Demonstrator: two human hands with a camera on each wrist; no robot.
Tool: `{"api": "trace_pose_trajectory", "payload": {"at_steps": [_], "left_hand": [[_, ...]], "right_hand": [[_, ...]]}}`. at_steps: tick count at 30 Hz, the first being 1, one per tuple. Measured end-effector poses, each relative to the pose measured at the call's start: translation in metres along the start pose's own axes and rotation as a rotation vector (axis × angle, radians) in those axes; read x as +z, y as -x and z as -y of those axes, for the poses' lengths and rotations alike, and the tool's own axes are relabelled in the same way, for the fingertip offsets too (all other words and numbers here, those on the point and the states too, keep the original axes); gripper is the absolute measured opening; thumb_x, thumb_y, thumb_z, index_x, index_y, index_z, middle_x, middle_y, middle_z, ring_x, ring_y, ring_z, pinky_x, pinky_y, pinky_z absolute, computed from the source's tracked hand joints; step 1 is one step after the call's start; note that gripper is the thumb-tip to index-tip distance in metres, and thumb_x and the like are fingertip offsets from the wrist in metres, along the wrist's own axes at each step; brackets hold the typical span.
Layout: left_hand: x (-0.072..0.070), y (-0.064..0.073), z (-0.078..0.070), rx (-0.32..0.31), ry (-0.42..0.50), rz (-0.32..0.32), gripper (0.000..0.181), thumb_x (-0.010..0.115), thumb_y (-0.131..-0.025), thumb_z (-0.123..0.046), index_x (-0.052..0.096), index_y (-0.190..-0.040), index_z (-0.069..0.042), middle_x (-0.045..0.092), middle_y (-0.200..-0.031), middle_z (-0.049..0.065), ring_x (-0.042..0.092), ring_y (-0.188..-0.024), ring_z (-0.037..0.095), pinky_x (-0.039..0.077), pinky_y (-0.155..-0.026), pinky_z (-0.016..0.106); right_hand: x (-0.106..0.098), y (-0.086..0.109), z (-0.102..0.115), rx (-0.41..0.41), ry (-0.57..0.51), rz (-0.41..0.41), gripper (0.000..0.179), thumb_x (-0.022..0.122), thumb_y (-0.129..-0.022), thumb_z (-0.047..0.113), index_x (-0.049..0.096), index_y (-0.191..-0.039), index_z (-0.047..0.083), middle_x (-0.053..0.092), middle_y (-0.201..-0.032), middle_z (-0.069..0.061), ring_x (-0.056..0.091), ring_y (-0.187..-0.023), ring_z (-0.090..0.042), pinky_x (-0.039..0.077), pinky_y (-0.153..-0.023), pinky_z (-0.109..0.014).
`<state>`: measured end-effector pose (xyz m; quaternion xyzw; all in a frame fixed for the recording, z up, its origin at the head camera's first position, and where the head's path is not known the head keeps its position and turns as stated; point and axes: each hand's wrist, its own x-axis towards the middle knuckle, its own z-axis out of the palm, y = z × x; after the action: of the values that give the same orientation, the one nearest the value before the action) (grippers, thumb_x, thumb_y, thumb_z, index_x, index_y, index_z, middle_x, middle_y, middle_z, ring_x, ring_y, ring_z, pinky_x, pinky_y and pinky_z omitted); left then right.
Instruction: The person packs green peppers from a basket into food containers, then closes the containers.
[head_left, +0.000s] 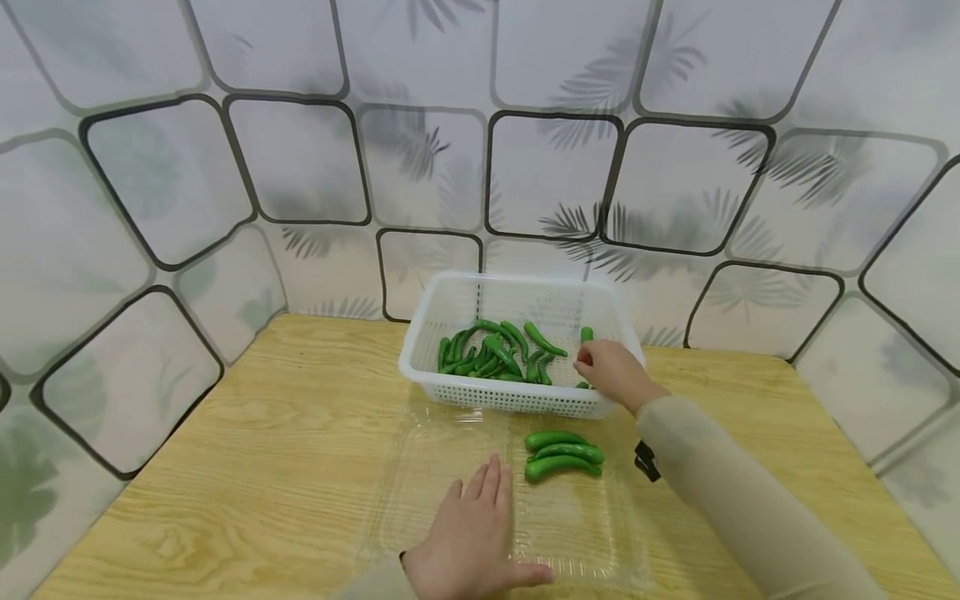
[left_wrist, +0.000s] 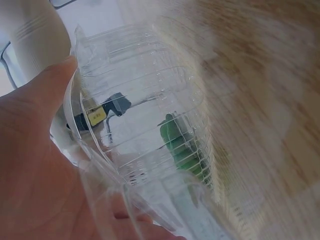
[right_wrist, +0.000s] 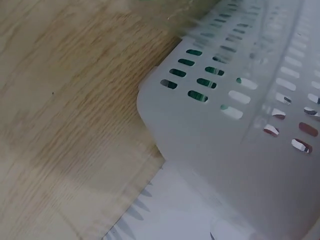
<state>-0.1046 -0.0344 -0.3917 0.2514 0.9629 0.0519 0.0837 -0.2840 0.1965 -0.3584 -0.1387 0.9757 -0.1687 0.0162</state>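
In the head view my right hand (head_left: 613, 373) reaches over the right end of a white plastic basket (head_left: 517, 402), its fingers curled around a green chili pepper (head_left: 587, 333) that shows above them. Several more green chili peppers (head_left: 502, 354) lie heaped in the basket's left and middle. A clear hinged plastic box (head_left: 566, 533) lies unfolded in front of it, with three green chili peppers (head_left: 564, 468) side by side in its right half. My left hand (head_left: 468, 533) rests on the box near the fold, fingers straight, thumb spread. The right wrist view hides the right fingers behind the basket wall.
A wooden tabletop (head_left: 247, 450) carries everything. Behind the basket stands a patterned wall covering (head_left: 420, 183) that also closes off both sides. A small black device (head_left: 647, 461) sits at the right wrist.
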Motion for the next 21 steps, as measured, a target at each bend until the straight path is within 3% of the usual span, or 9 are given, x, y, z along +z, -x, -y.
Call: {"api": "trace_pose_trajectory", "payload": {"at_steps": [9,17,21], "left_hand": [[0.003,0.001,0.002,0.016,-0.013,-0.037,0.113,0.045,-0.069,-0.084,0.034,-0.142,0.003,0.029,-0.147,0.022,0.033,-0.132,0.032,0.037,-0.096,0.051],[0.002,0.000,0.001,0.018,-0.044,-0.020,0.113,0.041,-0.069,-0.085,0.035,-0.142,0.002,0.030,-0.147,0.020,0.035,-0.131,0.030,0.038,-0.096,0.049],[0.002,-0.001,0.002,0.023,-0.036,-0.017,0.113,0.042,-0.069,-0.085,0.035,-0.142,0.001,0.030,-0.147,0.020,0.036,-0.131,0.030,0.039,-0.095,0.049]], "right_hand": [[0.000,-0.011,-0.002,0.007,0.086,0.043,0.016,0.056,-0.093,0.015,0.065,-0.092,0.002,0.062,-0.083,-0.007,0.057,-0.070,-0.020,0.047,-0.065,-0.038],[0.005,-0.023,-0.006,0.007,0.216,0.096,0.025,0.055,-0.093,0.014,0.063,-0.108,-0.004,0.063,-0.104,-0.019,0.060,-0.095,-0.033,0.048,-0.081,-0.045],[0.008,-0.030,-0.009,0.035,0.255,0.146,0.024,0.058,-0.092,0.012,0.060,-0.106,-0.007,0.063,-0.099,-0.019,0.060,-0.092,-0.033,0.048,-0.078,-0.044]]}}
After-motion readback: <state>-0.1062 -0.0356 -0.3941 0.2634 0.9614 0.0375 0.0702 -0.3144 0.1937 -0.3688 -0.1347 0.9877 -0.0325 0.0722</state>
